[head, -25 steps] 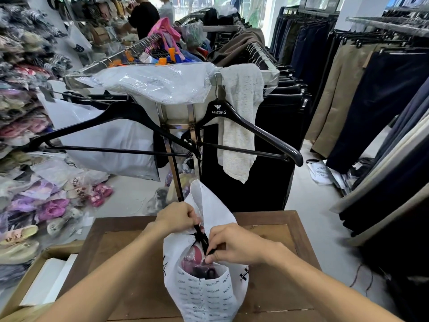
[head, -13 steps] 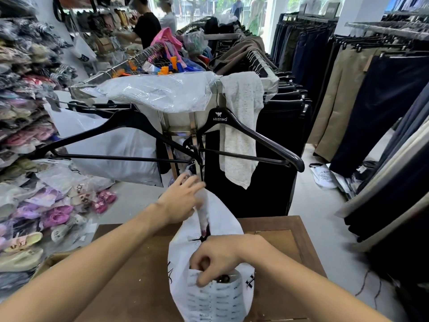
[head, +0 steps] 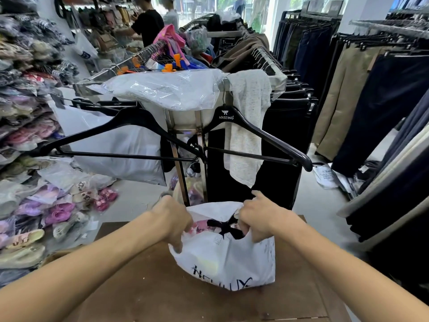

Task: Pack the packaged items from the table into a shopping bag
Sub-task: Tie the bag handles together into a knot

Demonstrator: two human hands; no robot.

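Head view: white plastic shopping bag with black lettering [head: 226, 259] sits on brown wooden table [head: 144, 287]. Left hand [head: 173, 220] grips bag's left rim, right hand [head: 257, 219] grips right rim, both fists closed. Pink packaged items [head: 200, 225] and black ribbon tie [head: 224, 226] show inside the mouth.

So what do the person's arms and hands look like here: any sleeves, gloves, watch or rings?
Both forearms are bare from the frame's lower edge to the wrists; no sleeve shows. The left hand and right hand have no gloves. No watch, bracelet or ring shows on the visible parts, though some fingers are tucked out of sight. No markings are visible on either arm.
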